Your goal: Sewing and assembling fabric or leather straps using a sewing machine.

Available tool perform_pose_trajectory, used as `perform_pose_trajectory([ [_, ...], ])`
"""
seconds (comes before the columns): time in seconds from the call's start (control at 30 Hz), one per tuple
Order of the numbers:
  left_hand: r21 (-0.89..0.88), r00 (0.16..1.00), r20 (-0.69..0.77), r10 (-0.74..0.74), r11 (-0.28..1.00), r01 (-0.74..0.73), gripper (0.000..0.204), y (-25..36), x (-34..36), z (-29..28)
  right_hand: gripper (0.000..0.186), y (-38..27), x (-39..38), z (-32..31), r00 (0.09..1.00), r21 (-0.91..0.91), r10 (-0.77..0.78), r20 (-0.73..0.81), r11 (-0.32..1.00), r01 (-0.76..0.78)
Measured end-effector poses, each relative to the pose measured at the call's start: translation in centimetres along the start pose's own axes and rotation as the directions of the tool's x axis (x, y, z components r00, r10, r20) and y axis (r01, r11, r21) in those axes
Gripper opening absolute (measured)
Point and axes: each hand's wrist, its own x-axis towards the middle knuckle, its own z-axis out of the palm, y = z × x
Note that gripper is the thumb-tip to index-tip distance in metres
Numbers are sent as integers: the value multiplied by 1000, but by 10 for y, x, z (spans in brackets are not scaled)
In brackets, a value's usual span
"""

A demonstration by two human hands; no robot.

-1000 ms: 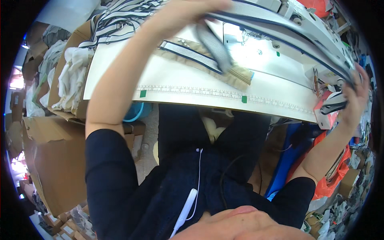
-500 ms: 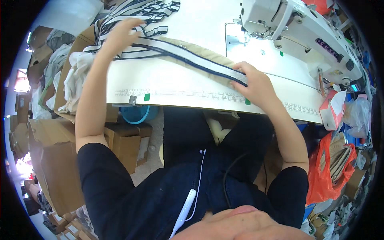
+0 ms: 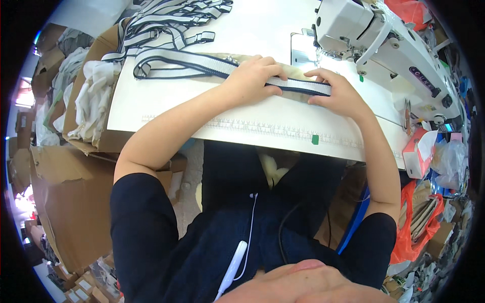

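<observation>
A long white strap [image 3: 199,59] with navy edges lies along the sewing table, doubled into a loop at its left end. My left hand [image 3: 253,82] is closed over its middle stretch, thumb on the near edge and fingers on the far side. At the strap's right end, my right hand [image 3: 342,95] holds it between the thumb and fingers. Beneath the strap lies a piece of beige cloth [image 3: 293,72], partly covered by strap and hands. The sewing machine [image 3: 348,30] stands beyond my right hand, its needle area brightly lit.
More navy-edged straps [image 3: 172,17] are heaped at the far left. A cardboard box [image 3: 103,48] with white cloth [image 3: 96,91] adjoins the table's left side. On the right are scissors [image 3: 407,111], a tissue box [image 3: 419,151] and a red bag [image 3: 409,227]. A printed ruler runs along the front edge.
My left hand has come right and nearer, from the strap heap onto the strap's middle. My right hand has shifted slightly right with the strap end. The strap's left loop now shows.
</observation>
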Motion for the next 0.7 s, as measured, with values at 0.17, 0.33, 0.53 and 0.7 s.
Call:
perform_pose_trajectory([
  [0.17,-39,977,154,-149,987,156,24,3,5,-21,43,23,-1,-19,970,313,169,176,925,-218],
  [0.33,-12,987,140,-73,997,75,40,13,25,-22,39,42,-7,-5,975,616,153,160,756,-220],
  [0.53,-328,968,243,-69,933,149,58,35,56,5,38,36,-11,3,995,595,-37,-95,799,87],
  [0.7,-428,978,194,-71,891,150,49,22,56,12,42,33,-11,2,998,562,0,-69,826,39],
])
